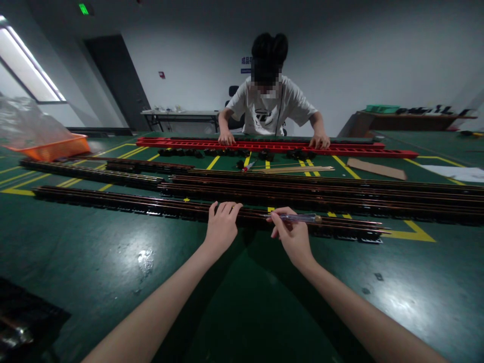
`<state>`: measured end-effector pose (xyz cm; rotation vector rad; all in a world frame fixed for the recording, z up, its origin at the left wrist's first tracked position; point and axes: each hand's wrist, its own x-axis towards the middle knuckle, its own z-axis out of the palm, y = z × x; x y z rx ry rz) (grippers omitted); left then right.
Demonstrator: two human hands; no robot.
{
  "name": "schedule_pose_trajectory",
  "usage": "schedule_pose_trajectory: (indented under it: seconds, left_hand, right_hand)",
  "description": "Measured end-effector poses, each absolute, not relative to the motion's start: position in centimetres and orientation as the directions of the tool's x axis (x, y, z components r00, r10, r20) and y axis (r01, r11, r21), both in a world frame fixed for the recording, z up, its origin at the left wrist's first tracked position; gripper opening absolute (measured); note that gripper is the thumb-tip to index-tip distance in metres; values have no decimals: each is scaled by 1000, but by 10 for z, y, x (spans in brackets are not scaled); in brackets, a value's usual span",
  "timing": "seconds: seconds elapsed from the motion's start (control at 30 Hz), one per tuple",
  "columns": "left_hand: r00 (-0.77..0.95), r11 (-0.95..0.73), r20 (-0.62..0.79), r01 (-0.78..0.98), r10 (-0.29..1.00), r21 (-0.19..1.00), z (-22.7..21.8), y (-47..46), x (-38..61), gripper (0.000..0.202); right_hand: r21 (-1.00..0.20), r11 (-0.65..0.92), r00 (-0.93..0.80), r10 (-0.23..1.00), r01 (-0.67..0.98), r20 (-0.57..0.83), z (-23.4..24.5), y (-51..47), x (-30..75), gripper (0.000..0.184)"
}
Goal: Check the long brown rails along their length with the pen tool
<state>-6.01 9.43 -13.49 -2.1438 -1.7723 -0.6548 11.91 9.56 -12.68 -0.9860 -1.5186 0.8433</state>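
A long black strip with copper-coloured rods (124,202) lies across the green table in front of me. My left hand (222,227) rests over its near edge, fingers curled onto the strip; what they grip, if anything, is hidden. My right hand (293,234) holds a screwdriver (302,218) with a clear purplish handle between thumb and fingers. The screwdriver lies almost level, its tip pointing left at the strip between my hands. Just beyond, more black strips with copper rods (340,194) lie side by side.
Across the table a person (270,101) has both hands on a long red slotted rail (257,146). Small black parts (181,153), thin sticks (295,169) and a brown cardboard piece (376,169) lie between us. An orange basket (53,147) stands far left; a dark bundle (30,317) is near left.
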Motion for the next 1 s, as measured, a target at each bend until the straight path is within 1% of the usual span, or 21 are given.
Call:
schedule_pose_trajectory:
  seconds: [0.3, 0.57, 1.0]
  left_hand:
    - [161, -243, 481, 963, 862, 115, -132, 95, -62, 42]
    - [149, -248, 480, 957, 864, 149, -131, 95, -62, 36]
    - [146, -243, 478, 959, 866, 147, -129, 94, -60, 34]
  right_hand:
    - [-901, 411, -77, 912, 141, 404, -126, 95, 120, 22]
    - [-904, 404, -80, 915, 137, 397, -125, 94, 120, 20]
    - [-902, 407, -69, 913, 142, 402, -125, 96, 119, 20]
